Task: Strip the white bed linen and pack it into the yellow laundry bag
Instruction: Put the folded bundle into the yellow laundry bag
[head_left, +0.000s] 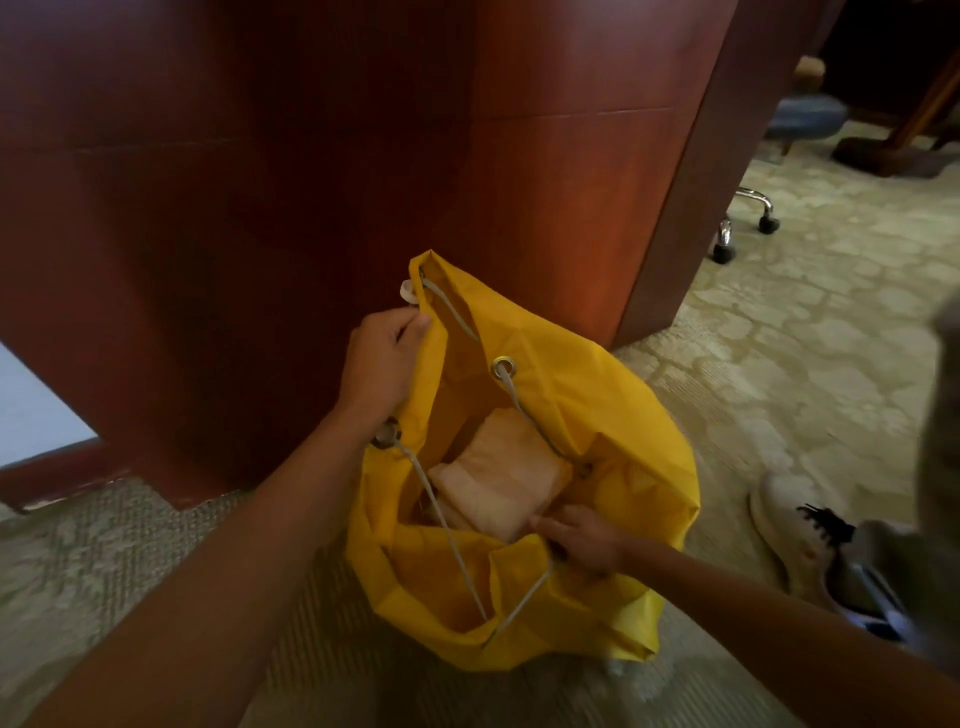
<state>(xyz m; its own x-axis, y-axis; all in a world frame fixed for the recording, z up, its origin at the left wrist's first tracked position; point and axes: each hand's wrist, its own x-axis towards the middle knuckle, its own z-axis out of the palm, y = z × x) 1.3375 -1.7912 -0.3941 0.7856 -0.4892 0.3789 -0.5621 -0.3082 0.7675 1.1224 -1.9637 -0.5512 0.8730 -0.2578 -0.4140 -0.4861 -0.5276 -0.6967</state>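
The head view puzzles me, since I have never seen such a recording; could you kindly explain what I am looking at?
There is no machine: a person wears a camera on the head, looking down at their own bare hands. The left hand pinches the far rim of a yellow bag that stands open on the carpet, beside a wooden panel. The right hand grips the near rim. Folded linen lies inside, and a white cord runs through the rim's eyelets. A shoe shows at right.
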